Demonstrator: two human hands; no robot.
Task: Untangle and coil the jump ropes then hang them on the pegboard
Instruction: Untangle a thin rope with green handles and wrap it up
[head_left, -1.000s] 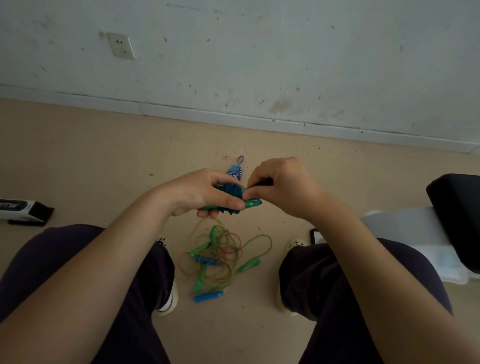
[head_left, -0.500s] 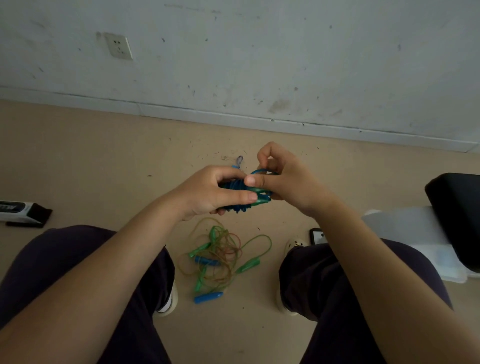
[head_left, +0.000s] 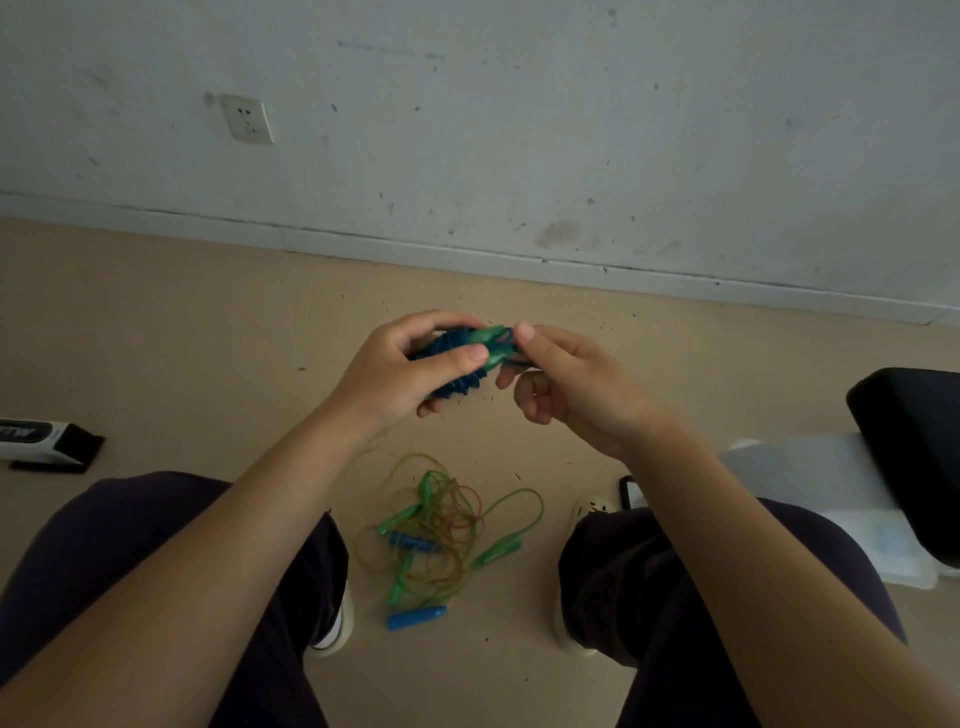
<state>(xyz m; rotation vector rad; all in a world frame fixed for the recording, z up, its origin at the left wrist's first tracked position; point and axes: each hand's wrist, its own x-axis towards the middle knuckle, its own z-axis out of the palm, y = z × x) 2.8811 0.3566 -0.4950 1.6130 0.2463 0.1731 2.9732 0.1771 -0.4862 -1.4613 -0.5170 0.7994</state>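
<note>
Since half a second ago, both hands have lifted slightly and the right hand has drawn back from the bundle, its curled fingers loosening. A seated person looks down between their knees at a beige floor (head_left: 156, 322). The left hand (head_left: 400, 374) holds a wound blue rope (head_left: 457, 358) in the air, thumb pressed on top and fingers clamped around it. A green handle (head_left: 491, 344) pokes out of the bundle toward the right hand (head_left: 566, 384). That hand's thumb tip touches the handle's end; its other fingers are loosely curled and a little apart, closed on nothing that can be seen.

On the floor between the feet lies a tangle (head_left: 441, 530) of green and amber ropes with green handles and two blue handles, one at the near edge of the pile. A white shoe (head_left: 337, 623) shows by the left leg. A black and white box (head_left: 47, 441) lies at the left edge of the floor. A phone (head_left: 628, 491) lies by the right knee, beside white sheets (head_left: 810, 478) and a black object (head_left: 914, 441). A socket (head_left: 247, 118) sits on the scuffed white wall.
</note>
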